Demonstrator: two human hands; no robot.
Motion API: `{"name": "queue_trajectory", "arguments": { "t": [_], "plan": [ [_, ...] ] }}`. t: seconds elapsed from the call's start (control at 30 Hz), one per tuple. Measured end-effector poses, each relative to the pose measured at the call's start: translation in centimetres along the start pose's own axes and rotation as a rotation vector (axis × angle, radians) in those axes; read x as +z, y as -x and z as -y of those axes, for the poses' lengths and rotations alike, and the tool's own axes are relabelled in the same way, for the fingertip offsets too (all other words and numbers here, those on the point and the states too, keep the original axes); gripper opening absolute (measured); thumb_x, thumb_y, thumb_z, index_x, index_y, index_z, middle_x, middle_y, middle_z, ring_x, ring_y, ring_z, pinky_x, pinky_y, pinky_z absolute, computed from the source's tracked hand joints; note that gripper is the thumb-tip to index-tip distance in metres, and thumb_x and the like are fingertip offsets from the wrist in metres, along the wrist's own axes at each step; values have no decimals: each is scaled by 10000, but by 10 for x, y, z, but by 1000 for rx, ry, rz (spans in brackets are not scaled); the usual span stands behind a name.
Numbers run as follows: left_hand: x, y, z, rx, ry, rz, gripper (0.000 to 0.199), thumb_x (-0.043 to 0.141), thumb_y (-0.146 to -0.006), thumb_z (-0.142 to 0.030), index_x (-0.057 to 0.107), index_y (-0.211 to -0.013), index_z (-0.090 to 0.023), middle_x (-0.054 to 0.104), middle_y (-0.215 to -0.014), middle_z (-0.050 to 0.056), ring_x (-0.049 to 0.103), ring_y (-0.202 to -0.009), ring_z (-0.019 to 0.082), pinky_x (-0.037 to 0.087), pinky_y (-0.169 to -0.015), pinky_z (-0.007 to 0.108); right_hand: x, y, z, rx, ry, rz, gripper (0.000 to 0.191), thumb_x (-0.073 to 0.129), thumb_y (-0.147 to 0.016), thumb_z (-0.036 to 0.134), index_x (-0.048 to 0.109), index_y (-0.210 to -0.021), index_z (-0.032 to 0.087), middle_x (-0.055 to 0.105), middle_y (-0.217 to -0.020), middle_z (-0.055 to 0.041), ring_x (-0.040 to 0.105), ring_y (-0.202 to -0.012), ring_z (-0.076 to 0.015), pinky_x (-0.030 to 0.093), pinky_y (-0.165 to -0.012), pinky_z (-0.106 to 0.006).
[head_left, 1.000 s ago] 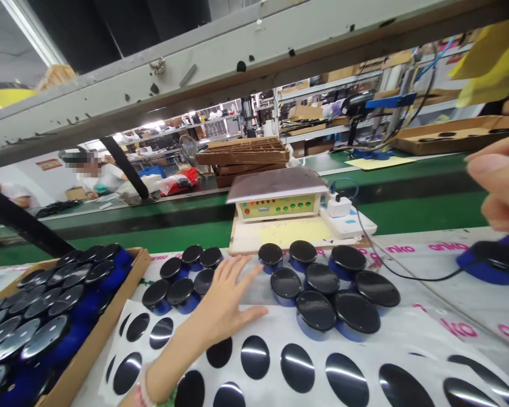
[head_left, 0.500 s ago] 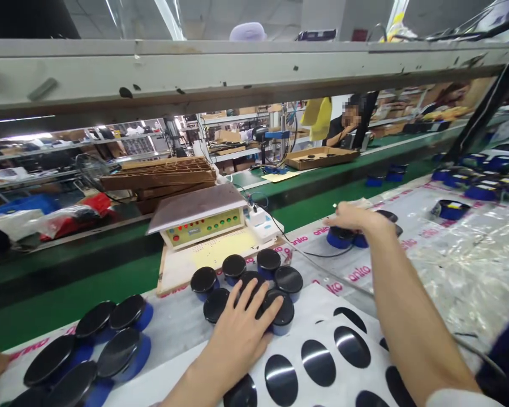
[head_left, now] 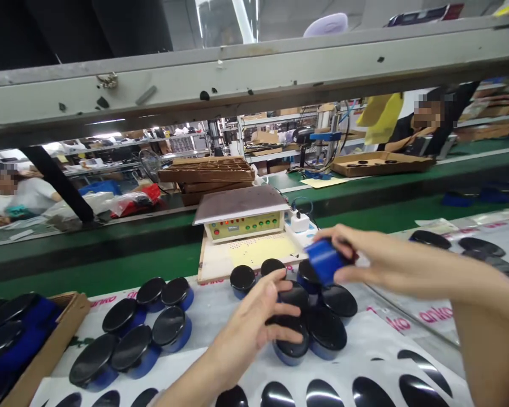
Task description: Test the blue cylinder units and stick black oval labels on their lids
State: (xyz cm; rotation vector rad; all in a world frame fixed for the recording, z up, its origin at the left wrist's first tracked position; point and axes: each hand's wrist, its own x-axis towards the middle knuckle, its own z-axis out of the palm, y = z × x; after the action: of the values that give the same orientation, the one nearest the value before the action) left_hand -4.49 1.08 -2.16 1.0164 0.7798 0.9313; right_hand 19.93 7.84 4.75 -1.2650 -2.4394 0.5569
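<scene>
Filling the lower left corner, a cardboard box (head_left: 53, 362) holds blue round pieces (head_left: 14, 316) with glossy black tops, packed close together behind its low wall. Across the green belt (head_left: 169, 257), a shallow cardboard tray (head_left: 377, 169) carries a few flat black discs (head_left: 362, 163).

Of the person's two hands, the right hand (head_left: 365, 254) comes in from the right edge with its forearm nearly level, fingers curled above and thumb below, closed around one blue piece (head_left: 324, 263). That piece is slightly blurred and tilted, its blue side facing left, raised over the far part of a cluster of pieces (head_left: 328, 330) on the tabletop (head_left: 212, 305). The left hand (head_left: 254, 316) slants up from the bottom edge, loosely open with fingers spread over the cluster's left side, gripping nothing; whether its fingertips touch the tops cannot be told.

A separate group of six pieces (head_left: 136, 345) stands between the cardboard box and the cluster. Nearest the person, a white sheet (head_left: 365, 339) bears rows of black ovals.
</scene>
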Motion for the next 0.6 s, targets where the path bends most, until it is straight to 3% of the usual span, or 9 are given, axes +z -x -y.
{"name": "queue_trajectory", "arguments": {
  "t": [0.1, 0.2, 0.27, 0.37, 0.43, 0.53, 0.6],
  "plan": [
    [-7, -3, 1, -126, 226, 153, 679, 366, -830, -695, 506, -1230, -164, 627, -950, 131, 630, -671, 162, 512, -534, 250, 22, -1, 44, -191, -95, 152, 263, 591, -842, 277, 504, -1090, 268, 599, -831, 20, 579, -717, -141, 455, -601, -222],
    [-14, -3, -2, -100, 286, 69, 518, 576, -812, -558, 586, -1036, -91, 641, -715, 81, 585, -545, 95, 458, -522, 168, 37, -4, 57, -206, -120, 20, 383, 593, -857, 354, 436, -1199, 283, 593, -858, 2, 574, -742, -160, 445, -608, -240],
    [-16, -4, -4, -71, 337, 23, 474, 653, -772, -507, 600, -1004, -97, 654, -756, 78, 610, -607, 109, 480, -581, 183, 41, -4, 57, -222, -144, -36, 420, 580, -869, 387, 400, -1239, 304, 603, -987, -20, 575, -779, -159, 442, -616, -240],
    [-20, -5, -5, -85, 385, 87, 630, 576, -735, -668, 621, -983, -91, 652, -728, 78, 615, -571, 130, 473, -533, 198, 43, -3, 57, -281, -183, 5, 411, 557, -894, 322, 366, -1256, 352, 558, -1212, -22, 570, -794, -130, 436, -608, -221],
    [-23, -4, -6, -82, 377, 141, 606, 568, -742, -650, 626, -965, -89, 644, -693, 68, 599, -523, 119, 447, -498, 186, 45, -2, 59, -353, -190, 25, 369, 540, -900, 250, 375, -1217, 342, 535, -1266, -17, 564, -798, -119, 434, -609, -217],
    [-28, 1, -13, -48, 344, 244, 466, 664, -702, -392, 592, -1079, -128, 677, -838, 81, 653, -646, 159, 493, -612, 232, 47, -1, 59, -441, -175, -83, 182, 527, -892, 208, 419, -1021, 276, 561, -1189, -19, 547, -812, -128, 437, -639, -228],
    [-29, 7, -19, 6, 329, 237, 520, 687, -669, -293, 560, -1159, -177, 675, -1008, 84, 670, -826, 211, 512, -759, 309, 48, -1, 59, -429, -159, -239, 145, 520, -896, 284, 384, -862, 246, 592, -964, -11, 514, -709, -129, 416, -588, -234]
  ]
}}
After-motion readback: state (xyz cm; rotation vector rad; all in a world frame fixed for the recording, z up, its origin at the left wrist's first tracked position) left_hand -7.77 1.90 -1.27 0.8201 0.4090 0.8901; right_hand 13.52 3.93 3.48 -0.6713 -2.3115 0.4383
